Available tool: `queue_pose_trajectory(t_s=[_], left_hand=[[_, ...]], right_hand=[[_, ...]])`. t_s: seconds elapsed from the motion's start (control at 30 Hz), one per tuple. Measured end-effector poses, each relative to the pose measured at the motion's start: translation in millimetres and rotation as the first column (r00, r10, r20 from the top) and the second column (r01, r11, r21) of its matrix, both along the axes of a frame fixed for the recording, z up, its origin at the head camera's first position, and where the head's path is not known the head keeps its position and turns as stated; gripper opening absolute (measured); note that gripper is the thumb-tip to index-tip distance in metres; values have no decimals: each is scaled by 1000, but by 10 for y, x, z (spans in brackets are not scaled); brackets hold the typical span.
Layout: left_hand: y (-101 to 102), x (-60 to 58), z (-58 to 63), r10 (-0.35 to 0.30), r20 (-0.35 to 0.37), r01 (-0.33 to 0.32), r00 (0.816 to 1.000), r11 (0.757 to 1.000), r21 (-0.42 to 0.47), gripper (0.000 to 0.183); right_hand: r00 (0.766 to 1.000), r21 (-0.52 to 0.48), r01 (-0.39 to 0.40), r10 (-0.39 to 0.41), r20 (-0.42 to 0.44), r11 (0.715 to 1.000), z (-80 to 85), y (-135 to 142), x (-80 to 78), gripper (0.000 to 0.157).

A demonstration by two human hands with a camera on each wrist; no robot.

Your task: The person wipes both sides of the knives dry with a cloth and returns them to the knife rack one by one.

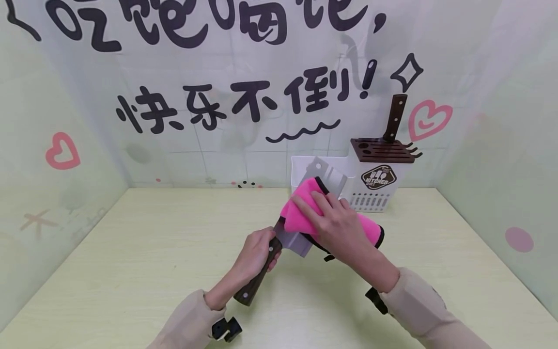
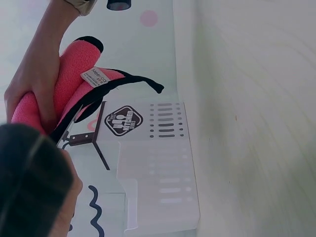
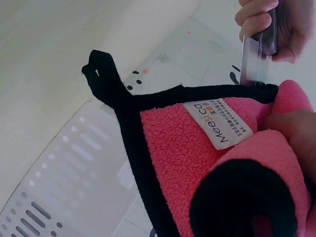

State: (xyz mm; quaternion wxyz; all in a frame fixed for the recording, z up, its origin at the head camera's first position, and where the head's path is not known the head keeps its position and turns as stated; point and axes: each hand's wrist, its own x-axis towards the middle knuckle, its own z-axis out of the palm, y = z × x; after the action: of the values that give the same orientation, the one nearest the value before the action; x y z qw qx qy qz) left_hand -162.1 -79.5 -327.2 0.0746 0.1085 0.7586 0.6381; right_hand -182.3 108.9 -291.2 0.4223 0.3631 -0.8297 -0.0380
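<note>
Dark handle (image 2: pixel 29 182) foremost in the left-wrist view, the cleaver (image 1: pixel 297 243) slants above the worktop (image 1: pixel 152 252), left hand (image 1: pixel 254 248) curled round that handle; right hand (image 1: pixel 342 230) clasps pink cloth (image 1: pixel 297 221) against the blade. Only wrist views show the cloth's label (image 3: pixel 219 123).

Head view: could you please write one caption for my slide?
The left hand grips a cleaver while the right hand holds a pink cloth over its blade, with a white holder behind.
</note>
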Motion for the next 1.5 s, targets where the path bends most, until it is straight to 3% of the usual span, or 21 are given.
queue_pose_trajectory(t_s=[0.73, 1.5], left_hand=[[-12, -5, -18, -2, -46, 1, 999, 1000, -30, 31], [-30, 17, -28, -27, -68, 22, 997, 997, -75, 29]], right_hand=[[998, -56, 17, -14, 57, 998, 182, 161, -213, 70], [994, -165, 89, -76, 79, 982, 243, 191, -331, 61]])
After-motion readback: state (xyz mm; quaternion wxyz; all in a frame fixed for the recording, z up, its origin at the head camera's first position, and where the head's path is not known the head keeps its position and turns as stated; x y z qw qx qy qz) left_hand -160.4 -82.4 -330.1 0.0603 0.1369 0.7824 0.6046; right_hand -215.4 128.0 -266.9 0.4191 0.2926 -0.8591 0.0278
